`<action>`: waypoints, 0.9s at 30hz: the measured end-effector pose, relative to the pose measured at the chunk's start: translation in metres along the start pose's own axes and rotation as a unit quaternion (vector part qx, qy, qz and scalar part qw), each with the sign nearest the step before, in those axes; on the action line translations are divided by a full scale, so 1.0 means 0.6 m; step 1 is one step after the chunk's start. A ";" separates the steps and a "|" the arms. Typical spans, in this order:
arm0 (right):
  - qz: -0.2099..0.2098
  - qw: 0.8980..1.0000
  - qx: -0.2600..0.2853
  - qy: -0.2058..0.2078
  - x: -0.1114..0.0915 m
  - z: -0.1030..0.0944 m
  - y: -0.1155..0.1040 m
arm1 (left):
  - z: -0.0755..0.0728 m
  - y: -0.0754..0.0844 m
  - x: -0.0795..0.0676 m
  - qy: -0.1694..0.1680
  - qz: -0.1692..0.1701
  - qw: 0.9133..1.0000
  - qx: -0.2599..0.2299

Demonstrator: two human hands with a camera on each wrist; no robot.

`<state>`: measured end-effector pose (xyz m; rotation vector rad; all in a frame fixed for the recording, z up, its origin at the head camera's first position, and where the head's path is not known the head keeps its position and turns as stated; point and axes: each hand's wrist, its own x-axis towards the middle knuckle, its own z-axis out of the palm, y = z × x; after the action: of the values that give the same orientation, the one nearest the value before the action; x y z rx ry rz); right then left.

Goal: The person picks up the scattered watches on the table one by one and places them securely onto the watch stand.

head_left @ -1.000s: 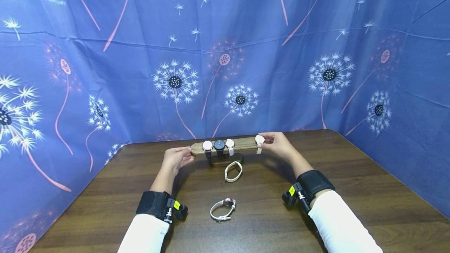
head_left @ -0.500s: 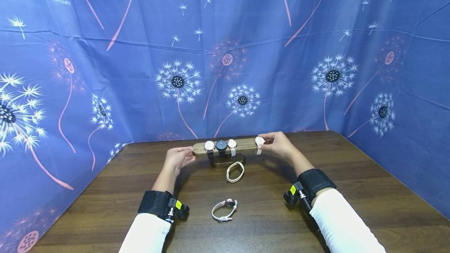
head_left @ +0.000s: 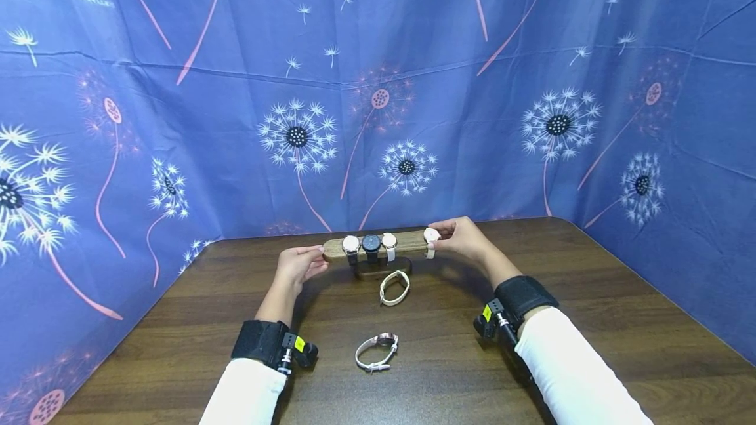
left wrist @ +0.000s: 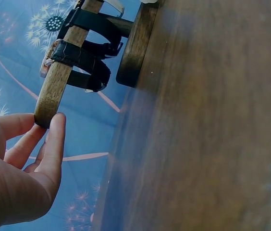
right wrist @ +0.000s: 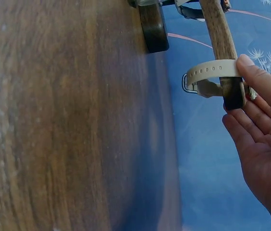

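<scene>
A wooden watch stand with a long bar is near the table's back edge. My left hand pinches the bar's left tip, as the left wrist view shows, fingertips on either side of the wood. At the other end, my right hand holds a white-strapped wristwatch whose buckled strap loops around the bar. Toward the left half hang three more watches: one on a dark strap, a black-faced watch and one with a white strap.
In front of the stand's dark base a cream-strapped watch lies on the brown table. Nearer me is another white-strapped watch on its side. A blue dandelion-print cloth hangs behind and at both sides.
My right hand has shifted slightly left along the bar, together with the white-strapped watch. The left hand stays at the bar's left tip.
</scene>
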<state>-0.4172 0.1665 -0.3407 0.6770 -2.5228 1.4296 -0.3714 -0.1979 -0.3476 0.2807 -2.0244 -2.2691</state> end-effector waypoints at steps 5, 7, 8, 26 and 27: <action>-0.009 0.999 -0.049 0.001 0.004 0.004 -0.005 | 0.000 0.000 0.001 0.000 -0.002 1.000 0.000; -0.015 0.997 -0.070 0.000 0.005 0.005 -0.008 | 0.000 0.001 0.002 -0.001 -0.002 1.000 0.000; -0.021 0.997 -0.079 -0.001 0.006 0.005 -0.009 | 0.000 0.001 0.002 -0.001 -0.001 1.000 -0.001; -0.040 0.991 -0.122 -0.027 0.022 0.019 -0.029 | 0.003 0.000 0.001 0.002 0.002 1.000 -0.005; -0.043 0.991 -0.125 -0.027 0.023 0.021 -0.029 | 0.003 -0.001 0.000 0.002 0.003 1.000 -0.005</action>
<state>-0.4201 0.1443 -0.3288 0.7763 -2.6155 1.0569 -0.3717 -0.1963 -0.3479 0.2796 -2.0081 -2.2729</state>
